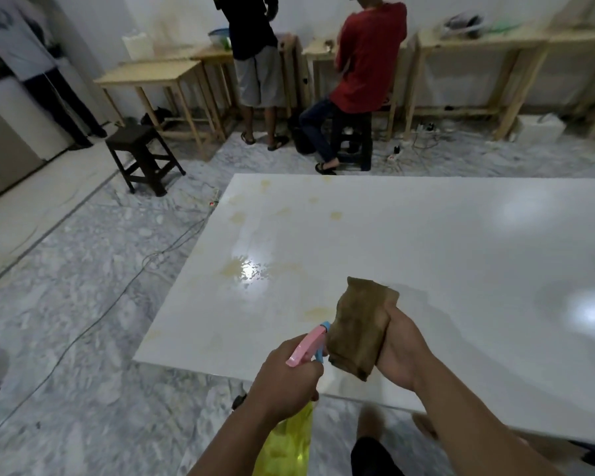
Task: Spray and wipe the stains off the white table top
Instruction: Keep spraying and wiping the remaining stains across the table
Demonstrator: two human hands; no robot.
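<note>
White and glossy, the counter (426, 252) carries yellowish stains (237, 269) toward its left side. From the head view, my left hand (285, 379) has its fingers closed around the spray bottle (289, 438), whose pink head points at the counter. My right hand (402, 348) grips a folded brown cloth (361, 324) above the near edge.

The white table top (426, 255) at the frame's centre is smooth and glossy with bright glare spots, the brown cloth (361, 324) looks matt and soft, the spray bottle (289, 438) translucent yellow plastic, the floor (83, 286) polished marble-like stone.
</note>
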